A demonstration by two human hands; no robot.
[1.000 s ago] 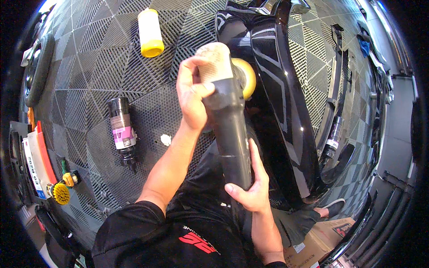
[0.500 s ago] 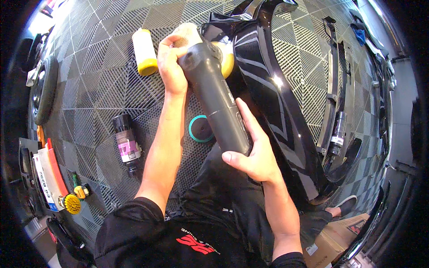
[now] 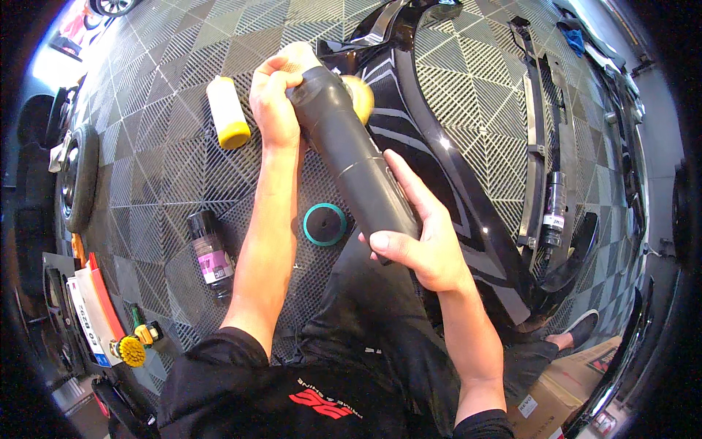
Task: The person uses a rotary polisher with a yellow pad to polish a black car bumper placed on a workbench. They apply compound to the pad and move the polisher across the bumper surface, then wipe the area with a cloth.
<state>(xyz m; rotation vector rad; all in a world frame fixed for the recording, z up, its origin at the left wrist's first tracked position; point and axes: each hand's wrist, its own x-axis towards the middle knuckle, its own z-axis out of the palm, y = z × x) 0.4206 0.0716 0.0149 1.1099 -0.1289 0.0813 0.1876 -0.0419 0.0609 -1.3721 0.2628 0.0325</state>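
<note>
A black cylindrical polisher [image 3: 351, 157] lies slantwise between my two hands. My left hand [image 3: 276, 106] grips its far end, with fingers round the pale mesh-like head piece [image 3: 300, 57]. Round the near end of the body, my right hand [image 3: 428, 245] is closed, thumb on top. The yellow polishing pad [image 3: 362, 101] shows past the tool's right side, smeared by motion. It is at the glossy black car body panel [image 3: 447, 157]; the polisher hides part of the pad and where it meets the panel.
Left of my left arm lie a white bottle with a yellow cap [image 3: 228, 113] and a dark bottle with a purple label [image 3: 210, 252]. A teal-rimmed black disc [image 3: 325, 224] is by my knee. Right of the panel lie long black trim [image 3: 536, 139] and another dark bottle [image 3: 555, 208].
The polisher and both hands sit slightly differently over the panel, and the pad looks more blurred. My view has shifted, so the floor items appear lower. The teal-rimmed disc now shows whole.
</note>
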